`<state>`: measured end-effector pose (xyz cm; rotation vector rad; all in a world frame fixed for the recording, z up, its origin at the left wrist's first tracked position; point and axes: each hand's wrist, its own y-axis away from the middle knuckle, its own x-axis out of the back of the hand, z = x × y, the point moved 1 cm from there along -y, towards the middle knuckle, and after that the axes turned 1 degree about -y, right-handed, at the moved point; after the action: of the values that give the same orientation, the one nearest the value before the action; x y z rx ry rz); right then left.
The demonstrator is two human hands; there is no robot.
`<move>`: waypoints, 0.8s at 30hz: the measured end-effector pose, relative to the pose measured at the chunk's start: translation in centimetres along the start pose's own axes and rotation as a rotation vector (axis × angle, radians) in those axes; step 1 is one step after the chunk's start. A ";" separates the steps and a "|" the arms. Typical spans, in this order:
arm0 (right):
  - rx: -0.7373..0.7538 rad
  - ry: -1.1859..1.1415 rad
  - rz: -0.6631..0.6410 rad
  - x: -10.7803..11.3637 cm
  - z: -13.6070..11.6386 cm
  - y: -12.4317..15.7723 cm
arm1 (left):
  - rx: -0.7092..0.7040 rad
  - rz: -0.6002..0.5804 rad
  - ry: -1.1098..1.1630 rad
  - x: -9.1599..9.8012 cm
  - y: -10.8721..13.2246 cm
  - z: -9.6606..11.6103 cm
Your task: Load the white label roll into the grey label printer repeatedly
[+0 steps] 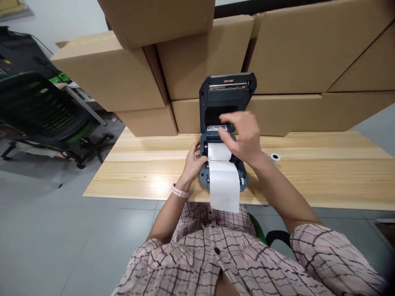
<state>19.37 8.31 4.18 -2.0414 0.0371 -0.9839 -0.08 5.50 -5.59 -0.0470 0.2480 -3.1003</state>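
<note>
Label printer [212,137], dark blue-grey, on a light wood-grain table [324,168], set near the front edge directly before the seated person; lid [220,100] raised and tilted back, metal bar across its upper inside, printed sticker near the hinge. Paper roll [218,151], white, lying in the bay of the base; from it a white paper strip [224,187] runs forward over the front of the printer, its free end past the table edge, above the person's lap. Left hand [195,160]: at the printer's left side, thumb over the rim just beside the roll, other fingers bent along the outer wall, thumb and fingers parted; contact with the casing shows, but whether they grip it firmly cannot be told. Wristband [180,191], pale pink, on the left wrist. Right hand [243,131]: above the right part of the printer, in front of the raised lid, blurred; thumb and forefinger spread well apart, nothing seen between them, remaining fingers largely hidden; whether it touches the printer cannot be told. Small roll [275,157], white with dark core, on the table just beside the right forearm. Cardboard boxes [296,53], brown, stacked along the rear of the table behind the printer. Office chair [37,107], black and green, on the grey floor [40,230] to the left. Checked shirt [191,255], pale pink with dark lines, worn by the person.
</note>
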 end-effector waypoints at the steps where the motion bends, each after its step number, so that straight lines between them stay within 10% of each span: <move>1: 0.017 -0.030 -0.139 -0.4 0.0 0.5 | 0.014 0.052 -0.060 0.1 0.0 -0.1; 5: 0.007 -0.015 -0.643 -1.8 1.3 1.1 | 0.089 0.091 -0.268 0.6 -0.2 -0.1; 9: -0.028 0.136 -0.874 -3.2 2.4 0.1 | 0.095 -0.052 -0.294 1.0 -0.9 0.5; 14: -0.045 0.021 -0.888 -2.2 2.2 -1.1 | 0.121 -0.102 -0.224 1.1 -1.4 0.8; 19: 0.045 -0.323 -0.734 5.2 2.1 -0.6 | 0.119 -0.097 -0.223 0.9 -1.1 0.8; 24: -0.117 -0.169 -0.609 11.5 3.8 0.8 | 0.114 -0.083 -0.251 0.8 -1.0 0.5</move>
<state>30.05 6.30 9.58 -2.2886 -0.6644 -1.1815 -0.91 6.36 -4.90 -0.4505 0.0629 -3.1391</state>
